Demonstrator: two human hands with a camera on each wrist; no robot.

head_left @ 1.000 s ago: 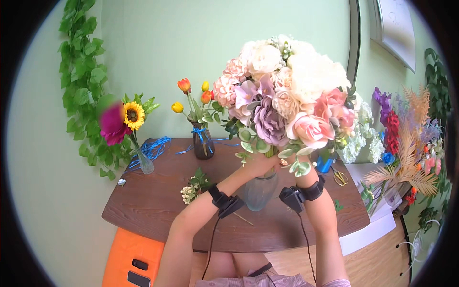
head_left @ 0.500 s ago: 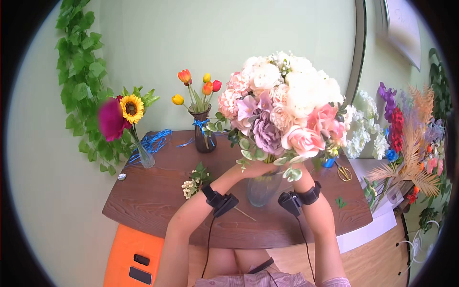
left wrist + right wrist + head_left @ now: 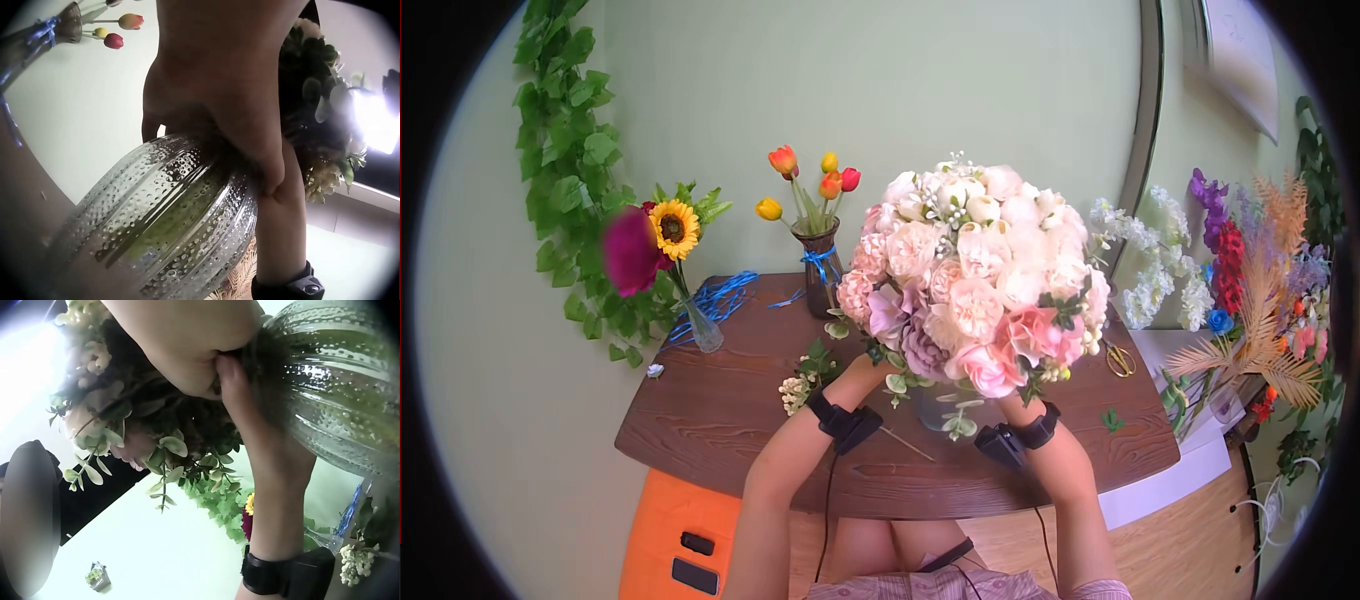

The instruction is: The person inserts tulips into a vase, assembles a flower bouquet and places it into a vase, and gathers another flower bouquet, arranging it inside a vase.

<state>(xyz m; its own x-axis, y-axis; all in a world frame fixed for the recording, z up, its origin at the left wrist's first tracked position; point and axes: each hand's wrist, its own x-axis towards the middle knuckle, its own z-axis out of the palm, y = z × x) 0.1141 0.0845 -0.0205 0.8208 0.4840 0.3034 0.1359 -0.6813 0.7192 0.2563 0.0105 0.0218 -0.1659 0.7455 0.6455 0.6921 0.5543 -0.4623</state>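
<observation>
A large bouquet (image 3: 980,280) of white, pink and purple flowers stands over a ribbed glass vase (image 3: 935,408), its head tipped toward the head view. Green stems show through the vase (image 3: 169,231) in the left wrist view. My left hand (image 3: 212,94) curls round the stems at the vase's mouth. From the other side, my right hand (image 3: 194,347) grips at the same place, close against the left hand (image 3: 250,406). Flowers hide most of both hands in the head view, and the fingers' exact hold is partly covered.
Behind on the brown table (image 3: 700,420) are a dark vase (image 3: 820,275) with tulips, a sunflower vase (image 3: 700,325) and blue ribbon (image 3: 725,300). A berry sprig (image 3: 800,385) lies left; gold scissors (image 3: 1120,360) lie right. More flowers (image 3: 1250,310) stand far right.
The bouquet has come down and its head has tipped toward me, showing more of its top. Both hands have moved slightly lower with it, keeping their grip.
</observation>
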